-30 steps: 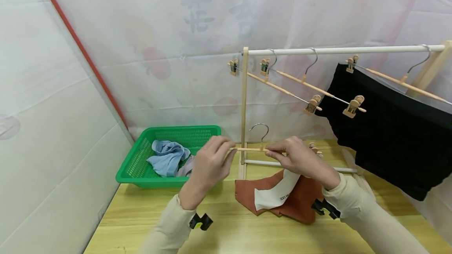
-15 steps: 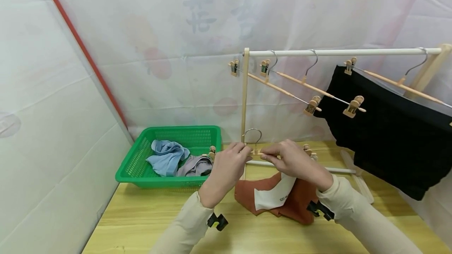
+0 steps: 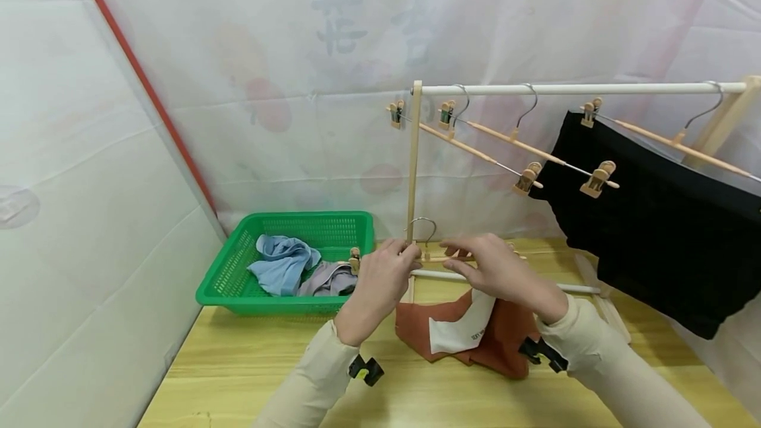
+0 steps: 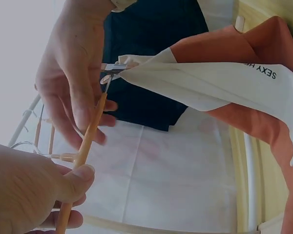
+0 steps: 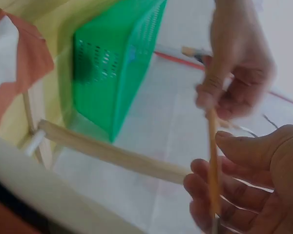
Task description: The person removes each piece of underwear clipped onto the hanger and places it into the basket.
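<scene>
We hold the clip hanger (image 4: 92,129) over the counter (image 3: 255,375), toward its back edge. Our left hand (image 3: 380,279) pinches the slim bar; our right hand (image 3: 499,273) keeps a loose, wide grip, thumb and fingers parted. The hanger should handle light and stiff, best held mid-bar; the rust-and-white garment (image 3: 508,342) at one clip looks soft.
</scene>
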The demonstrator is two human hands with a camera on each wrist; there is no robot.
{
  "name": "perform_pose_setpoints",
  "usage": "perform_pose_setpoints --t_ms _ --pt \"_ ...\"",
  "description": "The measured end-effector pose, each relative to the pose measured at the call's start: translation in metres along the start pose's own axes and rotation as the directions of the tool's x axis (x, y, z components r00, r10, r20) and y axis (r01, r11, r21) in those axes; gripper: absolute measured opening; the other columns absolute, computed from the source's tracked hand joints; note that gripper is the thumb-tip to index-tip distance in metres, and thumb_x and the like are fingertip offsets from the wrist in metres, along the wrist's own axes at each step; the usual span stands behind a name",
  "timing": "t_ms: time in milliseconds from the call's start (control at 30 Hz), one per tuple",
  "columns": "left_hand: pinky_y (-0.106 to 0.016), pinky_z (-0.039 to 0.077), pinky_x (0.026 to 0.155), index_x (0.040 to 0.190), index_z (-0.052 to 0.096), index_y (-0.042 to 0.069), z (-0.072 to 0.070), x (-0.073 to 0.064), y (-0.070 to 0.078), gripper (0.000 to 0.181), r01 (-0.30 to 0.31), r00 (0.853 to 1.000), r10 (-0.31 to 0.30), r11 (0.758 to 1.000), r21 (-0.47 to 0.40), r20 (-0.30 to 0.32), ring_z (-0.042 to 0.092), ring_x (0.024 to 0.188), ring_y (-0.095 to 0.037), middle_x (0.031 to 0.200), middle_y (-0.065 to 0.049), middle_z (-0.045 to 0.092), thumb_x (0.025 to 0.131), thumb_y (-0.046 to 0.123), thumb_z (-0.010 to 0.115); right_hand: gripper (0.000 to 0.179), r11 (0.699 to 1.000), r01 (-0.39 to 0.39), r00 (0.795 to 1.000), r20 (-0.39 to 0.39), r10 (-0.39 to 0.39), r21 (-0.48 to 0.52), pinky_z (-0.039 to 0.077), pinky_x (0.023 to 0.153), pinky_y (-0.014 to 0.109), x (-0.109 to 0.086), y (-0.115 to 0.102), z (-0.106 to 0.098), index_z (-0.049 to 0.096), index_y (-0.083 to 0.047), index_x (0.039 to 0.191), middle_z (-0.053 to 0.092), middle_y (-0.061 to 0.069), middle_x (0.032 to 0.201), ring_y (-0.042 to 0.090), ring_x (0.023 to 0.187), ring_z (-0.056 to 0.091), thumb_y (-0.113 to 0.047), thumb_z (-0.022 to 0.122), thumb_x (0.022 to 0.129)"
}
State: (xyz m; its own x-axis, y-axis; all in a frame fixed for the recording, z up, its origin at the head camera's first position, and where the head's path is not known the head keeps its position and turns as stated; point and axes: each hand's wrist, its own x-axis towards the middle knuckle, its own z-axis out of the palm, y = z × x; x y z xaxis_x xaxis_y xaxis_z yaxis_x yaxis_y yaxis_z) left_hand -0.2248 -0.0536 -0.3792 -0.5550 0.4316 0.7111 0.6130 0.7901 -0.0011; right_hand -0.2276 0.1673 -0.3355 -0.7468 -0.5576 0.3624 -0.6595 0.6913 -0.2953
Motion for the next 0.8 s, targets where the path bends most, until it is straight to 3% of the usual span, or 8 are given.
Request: perform_pose_setpoints --t_ms 200,367,500,633,800 --pt "-0.026 0.055 0.054 0.091 0.071 0.017 0.002 0.001 -0.003 0.006 0.009 1.000 -0.009 0.999 -0.039 -0.005 0.069 0.079 -0.015 0.091 -0.001 0.074 0.091 0.022 0.075 0.030 0.999 0.021 0.990 -0.138 -0.024 -0.024 0.060 0.076 0.041 -0.012 0.007 -0.025 0.072 -0.005 0.121 0.076 0.010 0.114 0.026 0.097 0.072 -0.008 0.075 0.091" --pt "-0.027 0.057 0.056 0.092 0.073 0.017 0.002 0.000 -0.004 0.005 0.012 1.000 -0.013 0.998 -0.054 -0.008 0.070 0.082 -0.016 0.094 -0.001 0.075 0.091 0.021 0.075 0.032 0.999 -0.014 0.985 -0.170 0.006 -0.041 0.060 0.072 0.038 -0.029 0.020 -0.041 0.072 -0.008 0.121 0.075 0.010 0.117 0.024 0.097 0.071 -0.009 0.077 0.090" --pt "-0.027 0.056 0.054 0.093 0.073 0.016 0.002 0.000 -0.005 0.006 0.010 1.000 -0.011 0.999 -0.049 -0.017 0.070 0.082 -0.016 0.095 -0.002 0.075 0.091 0.021 0.075 0.032 0.997 -0.063 0.984 -0.173 0.053 -0.050 0.059 0.074 0.037 -0.042 0.033 -0.045 0.072 -0.009 0.121 0.075 0.007 0.115 0.022 0.097 0.070 -0.013 0.077 0.090" --pt "-0.027 0.055 0.053 0.092 0.073 0.016 0.002 -0.002 -0.004 0.007 0.014 1.000 -0.015 0.999 -0.050 -0.022 0.070 0.082 -0.017 0.095 -0.002 0.075 0.090 0.022 0.075 0.027 0.991 -0.129 0.984 -0.126 0.124 -0.027 0.054 0.070 0.029 -0.053 0.044 -0.044 0.072 -0.011 0.120 0.075 0.003 0.109 0.020 0.095 0.069 -0.019 0.074 0.094" --pt "-0.027 0.053 0.050 0.092 0.072 0.017 0.003 -0.002 -0.003 0.006 0.005 1.000 -0.006 0.999 -0.052 -0.021 0.069 0.080 -0.018 0.092 -0.001 0.075 0.091 0.023 0.074 0.017 0.982 -0.184 0.979 -0.086 0.187 0.037 0.055 0.071 0.025 -0.061 0.055 -0.039 0.074 -0.018 0.113 0.074 -0.006 0.100 0.006 0.088 0.066 -0.021 0.072 0.096"
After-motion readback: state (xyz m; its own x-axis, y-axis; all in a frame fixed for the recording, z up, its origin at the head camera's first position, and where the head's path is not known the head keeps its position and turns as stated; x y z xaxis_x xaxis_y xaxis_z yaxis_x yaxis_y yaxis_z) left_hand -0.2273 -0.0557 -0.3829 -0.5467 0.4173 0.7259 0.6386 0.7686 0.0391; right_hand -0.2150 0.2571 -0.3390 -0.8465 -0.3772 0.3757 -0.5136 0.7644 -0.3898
